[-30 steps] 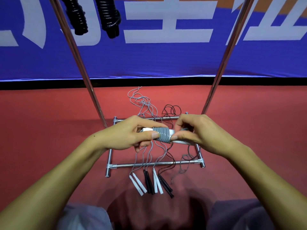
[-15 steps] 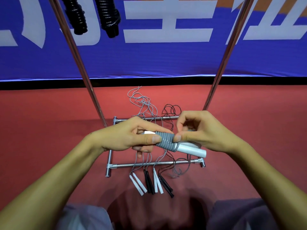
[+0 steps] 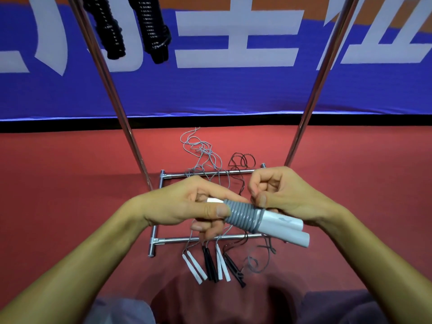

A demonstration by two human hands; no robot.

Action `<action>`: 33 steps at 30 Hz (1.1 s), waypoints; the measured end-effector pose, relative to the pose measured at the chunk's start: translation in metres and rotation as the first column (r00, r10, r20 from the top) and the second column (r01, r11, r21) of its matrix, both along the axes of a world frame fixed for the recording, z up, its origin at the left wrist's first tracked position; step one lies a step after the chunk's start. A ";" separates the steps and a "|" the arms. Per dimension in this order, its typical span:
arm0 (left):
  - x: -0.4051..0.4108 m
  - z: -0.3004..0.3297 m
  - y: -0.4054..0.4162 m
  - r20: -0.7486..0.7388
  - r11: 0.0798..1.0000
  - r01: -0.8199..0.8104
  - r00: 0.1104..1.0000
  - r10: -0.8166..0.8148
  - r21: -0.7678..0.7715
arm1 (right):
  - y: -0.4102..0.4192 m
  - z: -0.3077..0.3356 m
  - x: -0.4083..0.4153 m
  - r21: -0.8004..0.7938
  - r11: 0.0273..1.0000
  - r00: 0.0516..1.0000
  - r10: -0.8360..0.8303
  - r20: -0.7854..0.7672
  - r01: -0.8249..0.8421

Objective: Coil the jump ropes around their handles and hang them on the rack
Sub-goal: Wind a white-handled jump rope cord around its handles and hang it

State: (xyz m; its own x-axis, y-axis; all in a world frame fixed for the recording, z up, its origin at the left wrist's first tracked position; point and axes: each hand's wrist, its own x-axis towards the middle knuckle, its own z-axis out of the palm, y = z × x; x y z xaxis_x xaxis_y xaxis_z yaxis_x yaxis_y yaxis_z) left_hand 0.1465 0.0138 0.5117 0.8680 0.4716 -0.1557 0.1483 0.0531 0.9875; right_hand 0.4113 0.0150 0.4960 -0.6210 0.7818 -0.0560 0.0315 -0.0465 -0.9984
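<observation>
Two white handles (image 3: 280, 226) gripped by left hand (image 3: 187, 206); right hand (image 3: 280, 195) pinches the grey cord (image 3: 240, 215), its far end hidden behind fingers

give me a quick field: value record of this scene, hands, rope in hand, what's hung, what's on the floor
left hand: grips one end of the white handles
right hand: pinches the grey rope at the end of the coil
held jump rope: grey rope coiled round paired white handles, far ends bare
hung on rack: two black coiled ropes, top left
rack base: chrome bars on red floor
floor ropes: uncoiled, white and black handles, tangled across the rack base
</observation>
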 end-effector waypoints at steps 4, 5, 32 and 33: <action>-0.003 0.002 0.001 0.041 0.999 -0.026 0.999 0.028 -0.043 | -0.001 -0.004 -0.008 0.002 0.999 0.992 -0.050 -0.116 0.050; -0.003 0.002 0.001 0.049 0.998 -0.035 0.998 0.037 -0.047 | -0.002 -0.005 -0.011 0.005 0.999 0.988 -0.052 -0.143 0.053; 0.000 0.005 0.001 0.260 0.895 -0.446 0.863 0.432 -0.007 | -0.007 -0.004 -0.038 -0.197 0.909 0.859 -0.412 -0.304 0.366; 0.000 0.003 0.003 0.262 0.875 -0.484 0.845 0.466 0.008 | -0.009 -0.001 -0.040 -0.199 0.916 0.865 -0.397 -0.308 0.349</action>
